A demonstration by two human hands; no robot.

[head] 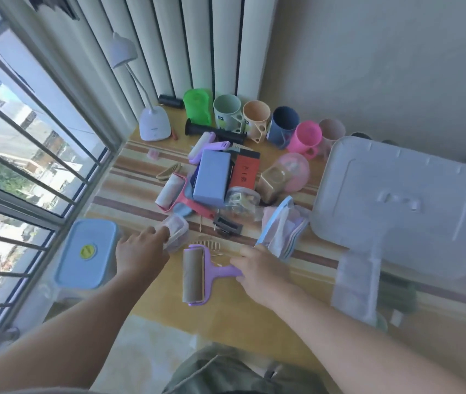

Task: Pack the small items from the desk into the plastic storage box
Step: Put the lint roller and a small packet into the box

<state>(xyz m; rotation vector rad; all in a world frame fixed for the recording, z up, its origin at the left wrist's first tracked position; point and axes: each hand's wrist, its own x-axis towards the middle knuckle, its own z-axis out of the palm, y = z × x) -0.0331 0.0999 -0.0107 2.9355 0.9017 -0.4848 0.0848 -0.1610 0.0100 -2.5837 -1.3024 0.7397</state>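
Note:
A purple lint roller (197,275) with a bare cardboard core lies at the desk's near edge. My right hand (260,270) grips its purple handle. My left hand (140,248) reaches past it and holds a small clear plastic container (176,230) with its fingertips. The large clear plastic storage box (402,211), lid on, stands at the right of the desk. A pile of small items sits mid-desk: a blue box (211,177), a red and black box (244,173), a pink lint roller (173,193), a clear jar (241,201).
A blue-lidded container (86,253) sits at the left by the window. Several cups (254,118) line the back wall beside a green holder (197,105) and a white desk lamp (153,120). A bag of cloths (283,227) lies right of centre. A pink dome (295,170) sits behind it.

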